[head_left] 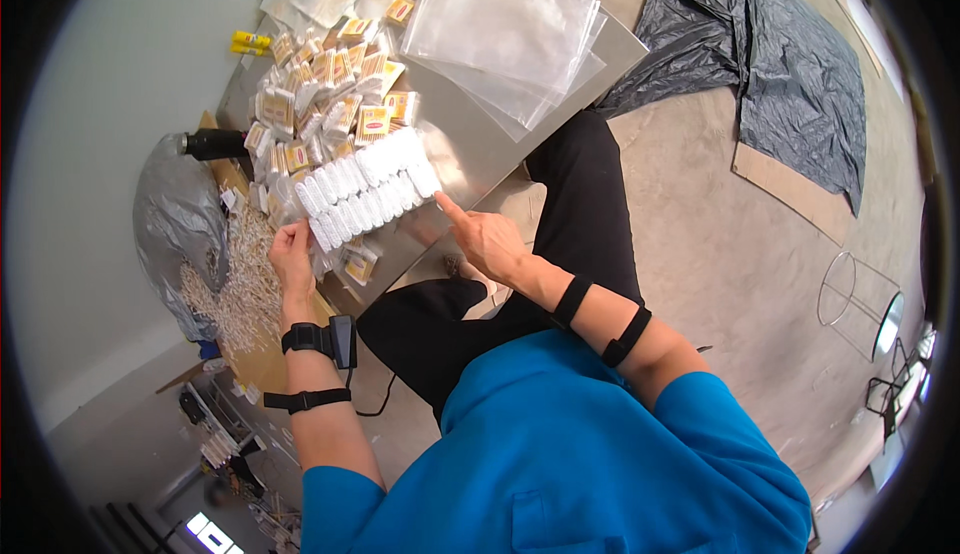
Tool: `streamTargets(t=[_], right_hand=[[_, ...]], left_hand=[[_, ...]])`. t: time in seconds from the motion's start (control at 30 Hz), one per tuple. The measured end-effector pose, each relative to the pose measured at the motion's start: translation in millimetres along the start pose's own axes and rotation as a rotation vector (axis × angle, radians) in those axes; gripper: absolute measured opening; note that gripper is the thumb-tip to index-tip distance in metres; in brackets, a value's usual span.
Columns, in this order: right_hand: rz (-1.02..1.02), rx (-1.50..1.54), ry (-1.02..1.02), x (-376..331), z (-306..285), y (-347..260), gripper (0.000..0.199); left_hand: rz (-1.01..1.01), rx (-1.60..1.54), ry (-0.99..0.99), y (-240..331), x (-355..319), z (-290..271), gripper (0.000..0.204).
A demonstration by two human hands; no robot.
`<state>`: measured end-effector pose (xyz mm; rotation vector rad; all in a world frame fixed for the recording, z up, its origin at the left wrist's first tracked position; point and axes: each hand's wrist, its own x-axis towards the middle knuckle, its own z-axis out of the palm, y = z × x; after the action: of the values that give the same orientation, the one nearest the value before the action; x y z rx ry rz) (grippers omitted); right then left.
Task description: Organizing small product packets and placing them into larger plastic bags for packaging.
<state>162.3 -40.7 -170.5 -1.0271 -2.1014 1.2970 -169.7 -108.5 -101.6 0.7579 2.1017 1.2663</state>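
Two rows of small packs of cotton swabs (368,186), white tips facing up, lie side by side at the table's near edge, seemingly in a clear bag. At their left end my left hand (291,252) is closed in a pinch, perhaps on the bag's edge; what lies between the fingertips is too small to make out. My right hand (487,241) has its index finger stretched against the right end of the rows, the other fingers loosely bent. Just beyond lies a heap of swab packs (374,122) with yellow labels.
Flat clear plastic bags (505,29) lie at the table's far right. Loose cotton swabs (245,289) are piled on the left, beside a grey plastic sack (180,214) and a black bottle (213,145). Black plastic sheeting (800,84) covers cardboard on the floor.
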Motion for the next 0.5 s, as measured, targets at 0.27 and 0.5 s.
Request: streamTargets(t=[0.27,0.5], right_hand=[[-0.113,-0.378,-0.085,19,7,4,0.074],[-0.159,-0.47,-0.086,19,9,-4,0.078]], left_hand=[[-0.077,-0.087,0.015,-11,-6,2,0.01],[-0.092,-0.108,0.008,-10,-8,5,0.009]])
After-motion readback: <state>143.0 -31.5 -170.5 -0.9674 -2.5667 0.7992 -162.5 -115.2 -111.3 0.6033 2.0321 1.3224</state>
